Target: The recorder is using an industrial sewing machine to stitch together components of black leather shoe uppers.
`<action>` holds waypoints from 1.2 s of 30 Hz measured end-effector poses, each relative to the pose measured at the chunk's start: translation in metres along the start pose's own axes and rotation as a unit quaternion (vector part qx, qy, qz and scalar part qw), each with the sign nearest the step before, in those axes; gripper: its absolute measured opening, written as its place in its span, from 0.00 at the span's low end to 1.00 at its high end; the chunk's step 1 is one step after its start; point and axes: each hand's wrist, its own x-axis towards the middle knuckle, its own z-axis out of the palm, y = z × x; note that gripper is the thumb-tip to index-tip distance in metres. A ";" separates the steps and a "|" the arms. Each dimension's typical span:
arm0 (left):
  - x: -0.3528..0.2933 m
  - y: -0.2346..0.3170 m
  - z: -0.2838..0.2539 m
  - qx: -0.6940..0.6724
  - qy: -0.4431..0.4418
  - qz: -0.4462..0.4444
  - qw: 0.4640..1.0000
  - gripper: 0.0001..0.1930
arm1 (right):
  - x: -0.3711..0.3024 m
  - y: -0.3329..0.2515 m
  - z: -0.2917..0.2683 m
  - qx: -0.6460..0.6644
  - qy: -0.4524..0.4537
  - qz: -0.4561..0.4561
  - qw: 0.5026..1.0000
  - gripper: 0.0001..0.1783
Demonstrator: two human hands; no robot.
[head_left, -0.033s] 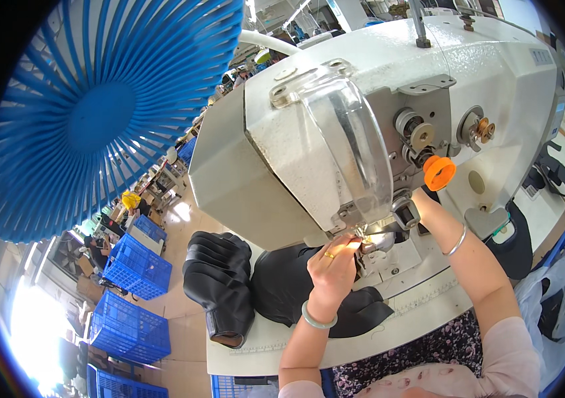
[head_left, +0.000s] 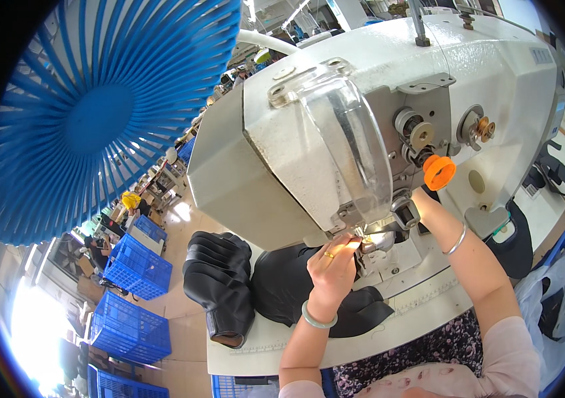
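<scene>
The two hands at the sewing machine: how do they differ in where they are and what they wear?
The left hand is in plain view, fingers pinched at the needle area above the black fabric; the right hand is mostly hidden behind the machine head. The left wears a gold ring and a pale green bangle; the right wrist wears a thin silver bangle. Both reach toward the lit needle area.

the right hand (head_left: 407,202) was mostly hidden behind the sewing machine (head_left: 388,119); the needle area stayed too small to tell, and the left hand (head_left: 332,268) covered the black fabric (head_left: 282,285).
</scene>
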 end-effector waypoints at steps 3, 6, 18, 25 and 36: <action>-0.002 -0.002 0.000 -0.004 0.000 0.000 1.000 0.11 | 0.007 0.001 0.003 -0.004 -0.007 0.000 1.000 0.06; -0.004 -0.003 0.001 -0.007 0.005 -0.001 1.000 0.11 | 0.012 0.004 0.005 -0.008 -0.014 0.000 1.000 0.05; 0.004 0.012 -0.011 0.007 0.004 -0.042 0.999 0.10 | -0.007 -0.032 -0.008 -0.108 -0.003 -0.019 0.994 0.05; -0.016 0.030 -0.030 -0.329 -0.321 -0.445 0.769 0.12 | -0.104 -0.100 -0.045 -0.172 0.198 0.071 0.962 0.14; -0.064 0.071 -0.031 -0.606 -0.152 -0.542 0.562 0.31 | -0.198 -0.131 -0.092 -0.118 0.049 -0.128 0.984 0.09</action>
